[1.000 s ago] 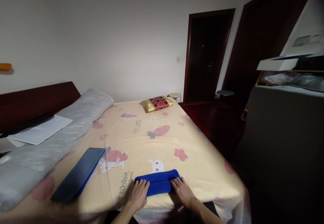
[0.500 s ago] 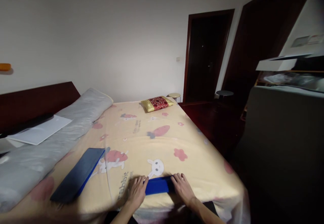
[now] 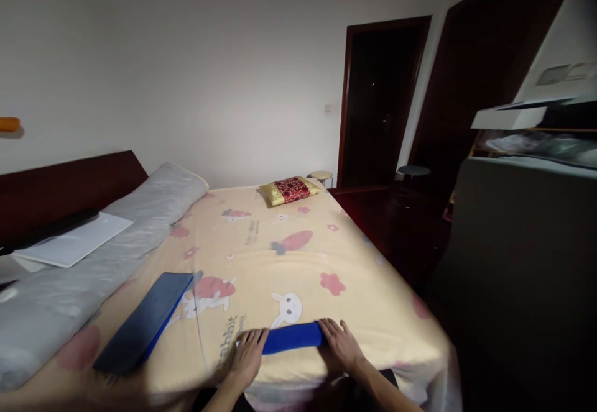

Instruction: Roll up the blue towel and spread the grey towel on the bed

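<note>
A small bright blue cloth [image 3: 293, 336], rolled or folded into a narrow strip, lies near the front edge of the bed. My left hand [image 3: 245, 356] rests flat at its left end, fingers stretched out and touching it. My right hand [image 3: 342, 345] lies flat at its right end, fingers spread on the cloth's edge. Both hands press on the cloth and the yellow cartoon-print blanket [image 3: 298, 263] beneath it.
A folded dark blue cloth [image 3: 144, 320] lies on the bed to the left. A long grey bolster [image 3: 93, 263] with a white sheet [image 3: 69, 244] runs along the headboard. A red-and-gold pillow [image 3: 290, 189] sits far back. A grey cabinet [image 3: 522, 263] stands right.
The blue cloth has shrunk from a wide folded pad to a narrow strip. Both hands have stayed at its ends, shifting slightly toward me.
</note>
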Demonstrator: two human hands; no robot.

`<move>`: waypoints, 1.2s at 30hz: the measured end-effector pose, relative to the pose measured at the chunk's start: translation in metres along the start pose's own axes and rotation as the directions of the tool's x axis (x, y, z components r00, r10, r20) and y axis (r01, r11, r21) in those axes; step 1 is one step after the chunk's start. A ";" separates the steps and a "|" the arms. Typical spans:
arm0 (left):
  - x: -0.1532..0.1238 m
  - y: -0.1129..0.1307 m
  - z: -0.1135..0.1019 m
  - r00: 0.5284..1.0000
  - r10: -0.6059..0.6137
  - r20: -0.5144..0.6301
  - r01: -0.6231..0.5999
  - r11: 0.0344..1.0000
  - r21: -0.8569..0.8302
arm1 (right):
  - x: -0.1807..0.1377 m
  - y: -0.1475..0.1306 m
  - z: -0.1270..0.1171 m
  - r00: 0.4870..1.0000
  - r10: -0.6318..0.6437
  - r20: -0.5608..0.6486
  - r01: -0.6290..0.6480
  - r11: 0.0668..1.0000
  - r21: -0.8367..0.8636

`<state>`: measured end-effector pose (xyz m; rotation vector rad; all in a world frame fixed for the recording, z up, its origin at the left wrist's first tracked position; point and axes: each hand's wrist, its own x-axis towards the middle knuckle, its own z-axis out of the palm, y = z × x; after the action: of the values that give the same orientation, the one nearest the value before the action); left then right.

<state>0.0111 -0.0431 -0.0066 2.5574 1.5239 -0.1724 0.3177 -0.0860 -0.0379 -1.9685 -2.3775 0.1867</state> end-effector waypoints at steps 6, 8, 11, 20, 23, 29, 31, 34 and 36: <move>-0.006 0.000 -0.019 0.999 -0.039 0.024 0.040 0.999 -0.024 | -0.004 -0.004 -0.012 0.999 -0.030 0.020 0.029 0.998 0.059; -0.007 -0.001 -0.020 0.996 -0.067 0.056 0.067 0.998 -0.011 | -0.005 -0.005 -0.010 0.999 -0.033 0.017 0.031 0.996 0.078; -0.009 -0.004 -0.015 0.995 -0.082 0.063 0.080 0.996 0.023 | -0.006 -0.003 -0.005 1.000 -0.022 0.016 0.020 0.992 0.122; -0.007 -0.011 -0.003 0.984 -0.166 0.061 0.161 0.984 0.081 | -0.007 0.009 0.007 0.999 -0.031 0.033 0.026 0.990 0.140; -0.006 -0.013 0.000 0.986 -0.160 0.054 0.156 0.985 0.079 | -0.003 0.012 0.005 0.996 -0.059 0.062 0.050 0.988 0.147; -0.002 -0.018 0.007 0.984 -0.172 0.053 0.168 0.984 0.063 | -0.003 0.012 -0.021 0.996 -0.068 0.052 0.056 0.977 0.205; -0.001 -0.019 0.010 0.982 -0.178 0.062 0.174 0.983 0.064 | -0.004 0.011 -0.036 0.998 -0.040 0.046 0.025 0.957 0.288; 0.001 -0.021 0.014 0.982 -0.178 0.068 0.174 0.983 0.060 | -0.003 0.010 -0.058 0.999 -0.010 0.051 -0.014 0.889 0.458; 0.002 -0.023 0.017 0.984 -0.170 0.058 0.167 0.985 0.046 | -0.001 0.009 -0.071 0.998 -0.003 0.062 -0.030 0.851 0.524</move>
<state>-0.0083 -0.0344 -0.0251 2.4278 1.7300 -0.3033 0.3349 -0.0806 0.0314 -1.7265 -2.0390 0.8130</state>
